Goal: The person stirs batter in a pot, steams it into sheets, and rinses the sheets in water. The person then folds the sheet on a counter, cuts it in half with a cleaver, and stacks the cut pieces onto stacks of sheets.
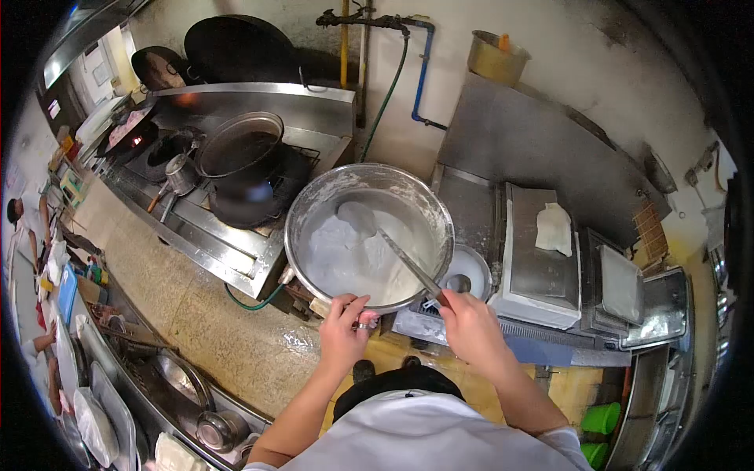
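Observation:
A large metal pot (436, 196) stands before me, its inner wall smeared with white residue. White, milky liquid (377, 263) fills much of it. My right hand (471, 326) is closed around the end of a long-handled ladle (412, 265), which slants over the pot's near right rim. The ladle's rounded bowl lies at the liquid in the upper middle of the pot, partly coated in white. At the near rim, my left hand (345, 326) grips the pot's edge with fingers curled.
Left of the pot is a steel stove (228, 255) with a wide pan (243, 145) and a metal jug (182, 174). On the right, a white sheet (554, 229) lies on a steel steamer (542, 271). A bowl (471, 267) sits beside the pot. Other people work far left.

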Available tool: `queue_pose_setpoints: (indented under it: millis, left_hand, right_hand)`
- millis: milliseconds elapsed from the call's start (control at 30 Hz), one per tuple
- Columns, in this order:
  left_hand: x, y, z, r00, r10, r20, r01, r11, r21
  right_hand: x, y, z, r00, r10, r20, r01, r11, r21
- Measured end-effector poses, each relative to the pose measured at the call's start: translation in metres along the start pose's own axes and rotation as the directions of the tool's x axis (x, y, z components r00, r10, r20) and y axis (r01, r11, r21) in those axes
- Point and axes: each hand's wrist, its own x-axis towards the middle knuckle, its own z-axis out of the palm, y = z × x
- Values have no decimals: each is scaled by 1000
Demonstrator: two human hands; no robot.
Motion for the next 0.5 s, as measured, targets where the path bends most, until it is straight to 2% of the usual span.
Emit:
queue_pose_setpoints:
  millis: [67, 167, 200, 300, 333, 433, 467, 500]
  left_hand:
    - [1, 11, -2, 997, -73, 7, 73, 996, -48]
    - [-7, 23, 3, 999, -45, -23, 41, 989, -143]
    - [-11, 33, 4, 999, -32, -5, 31, 986, -161]
    - [-21, 70, 20, 987, 6, 161, 40, 958, -283]
    - [-18, 87, 25, 958, -9, 286, 97, 951, -292]
    - [-20, 116, 69, 847, -51, 529, 231, 932, -280]
    - [-16, 133, 105, 792, -63, 607, 231, 952, -202]
    - [-15, 141, 125, 785, -69, 615, 243, 948, -204]
  right_hand:
    - [17, 6, 3, 998, -61, -15, 62, 996, 66]
    - [36, 8, -1, 998, -12, 57, 4, 991, 136]
    - [40, 20, 7, 998, -68, -7, 68, 981, 184]
    - [39, 27, -8, 998, -40, 55, 18, 938, 346]
    - [35, 32, -18, 988, -9, 155, -56, 911, 409]
    - [15, 69, -35, 982, -93, 167, -12, 842, 540]
    - [5, 105, -56, 970, -32, 242, -105, 839, 534]
    - [-1, 132, -61, 975, 4, 223, -123, 843, 524]
